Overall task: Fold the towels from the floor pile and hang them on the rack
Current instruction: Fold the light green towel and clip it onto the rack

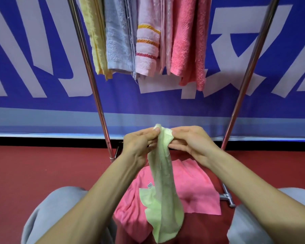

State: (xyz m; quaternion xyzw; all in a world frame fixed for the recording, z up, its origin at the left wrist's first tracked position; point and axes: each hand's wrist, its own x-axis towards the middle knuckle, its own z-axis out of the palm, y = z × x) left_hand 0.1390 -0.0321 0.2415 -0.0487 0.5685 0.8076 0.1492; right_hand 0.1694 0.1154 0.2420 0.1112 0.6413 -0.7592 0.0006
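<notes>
Item: green towel (163, 182). Held up in front of the rack (88, 67), with its top edge bunched between both hands and its length hanging in a narrow drape. The lower end reaches the pink towel (192, 187).
Left hand (139, 145): thumb and fingers pinch the top edge.
Right hand (190, 141): pinches the same edge just beside the left.
Handling (judged): light, thin and limp. It holds no shape of its own and is likely to twist or bunch. Best taken at the two top corners and spread apart so it hangs flat for folding.
Pink towel: lies rumpled on the red floor (42, 173), not yet folded.
Already on the rack: yellow towel (95, 41), blue towel (118, 41), striped towel (148, 50), coral towel (187, 46).
</notes>
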